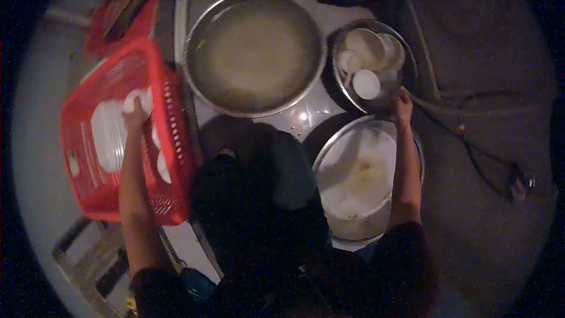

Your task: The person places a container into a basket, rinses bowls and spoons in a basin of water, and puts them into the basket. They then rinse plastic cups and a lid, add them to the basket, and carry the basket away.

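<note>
My left hand (134, 119) is inside the red plastic basket (168, 194), its fingers closed on a small white bowl (139, 99). White plates (107, 132) stand on edge in a row just beside that hand, and more white dishes lie along the basket's right wall. On the other side, my right hand (404, 106) has its fingers curled at the near right rim of a small metal basin (344, 91). Bowls (364, 47) and a white cup-like dish (366, 85) are in this basin. The exact grip of my right fingers is dim.
A large round basin of cloudy water (256, 53) stands ahead. Near my right forearm is another basin (359, 171) with whitish, foamy-looking water. The floor (303, 119) between them shines as if wet. A dark hose or cable (465, 135) runs at right; a wooden stool (97, 259) stands lower left.
</note>
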Action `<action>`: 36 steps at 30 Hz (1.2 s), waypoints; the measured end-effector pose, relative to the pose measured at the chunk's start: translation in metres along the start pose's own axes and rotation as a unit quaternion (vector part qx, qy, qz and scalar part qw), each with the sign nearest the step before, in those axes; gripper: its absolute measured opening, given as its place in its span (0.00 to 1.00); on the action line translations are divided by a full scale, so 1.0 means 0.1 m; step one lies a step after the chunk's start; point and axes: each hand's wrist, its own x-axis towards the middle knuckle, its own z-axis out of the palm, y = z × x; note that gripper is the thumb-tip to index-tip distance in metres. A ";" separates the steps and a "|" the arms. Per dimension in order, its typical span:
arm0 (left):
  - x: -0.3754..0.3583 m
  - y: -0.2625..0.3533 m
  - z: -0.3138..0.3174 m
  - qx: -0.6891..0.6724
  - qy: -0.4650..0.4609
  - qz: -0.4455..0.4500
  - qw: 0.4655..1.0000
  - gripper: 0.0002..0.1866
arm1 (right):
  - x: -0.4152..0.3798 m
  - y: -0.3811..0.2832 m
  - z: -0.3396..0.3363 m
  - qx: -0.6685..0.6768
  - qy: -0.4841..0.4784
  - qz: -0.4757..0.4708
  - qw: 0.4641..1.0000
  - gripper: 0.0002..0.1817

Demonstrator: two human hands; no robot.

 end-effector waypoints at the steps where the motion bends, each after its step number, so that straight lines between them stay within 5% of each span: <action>1: 0.29 -0.24 0.14 -0.005 0.017 -0.039 0.999 0.54 | 0.10 0.18 -0.07 -0.075 0.028 -0.025 0.996 0.06; 4: 1.07 -0.99 0.42 -0.033 0.000 -0.122 0.992 0.53 | 0.38 0.45 0.10 -0.069 -0.019 0.048 0.996 0.05; 5: 1.09 -1.10 0.44 -0.120 0.044 -0.035 0.991 0.52 | 0.31 0.31 0.20 -0.130 -0.055 0.064 0.988 0.04; 6: 0.85 -0.92 0.33 -0.159 0.082 0.022 0.984 0.48 | 0.38 0.37 0.28 -0.342 -0.162 0.021 0.925 0.12; 9: -0.09 -0.16 -0.37 -0.231 0.171 0.163 0.944 0.36 | 0.57 0.73 0.60 -0.561 -0.289 -0.017 0.776 0.21; 14: -0.51 0.10 -1.00 -0.150 0.189 0.223 0.945 0.22 | 0.51 0.87 1.00 -0.543 -0.297 0.094 0.780 0.20; 16: -0.68 0.19 -1.06 -0.243 0.039 0.170 0.954 0.19 | 0.57 0.91 0.95 -0.531 -0.303 0.113 0.784 0.20; 19: -0.81 0.45 -1.01 -0.232 0.046 0.189 0.953 0.17 | 0.60 0.87 0.83 -0.501 -0.244 0.120 0.822 0.20; 22: -0.63 0.48 -1.05 -0.186 0.046 0.208 0.959 0.17 | 0.60 0.83 0.77 -0.448 -0.085 0.081 0.886 0.19; 24: -0.52 0.57 -1.08 -0.279 0.095 0.222 0.929 0.17 | 0.56 0.77 0.76 -0.418 -0.007 0.032 0.908 0.19; 25: -0.60 0.80 -1.14 -0.271 0.152 0.281 0.908 0.16 | 0.52 0.59 0.76 -0.427 -0.011 0.028 0.904 0.19; 28: -0.49 0.95 -1.30 -0.275 0.137 0.295 0.905 0.16 | 0.44 0.17 0.78 -0.450 -0.027 0.025 0.892 0.18; 31: -0.56 1.16 -1.46 -0.225 0.144 0.326 0.907 0.16 | 0.47 0.00 0.81 -0.577 -0.172 -0.019 0.798 0.23; 32: -0.58 1.21 -1.49 -0.216 0.148 0.327 0.908 0.16 | 0.46 -0.05 0.75 -0.556 -0.156 -0.042 0.815 0.22; 35: -0.53 1.47 -1.46 -0.369 0.112 0.354 0.852 0.15 | 0.51 -0.12 0.53 -0.474 -0.006 -0.405 0.782 0.22; 36: -0.45 1.55 -1.46 -0.358 0.112 0.367 0.851 0.15 | 0.68 -0.09 0.44 -0.378 -0.071 -0.341 0.858 0.19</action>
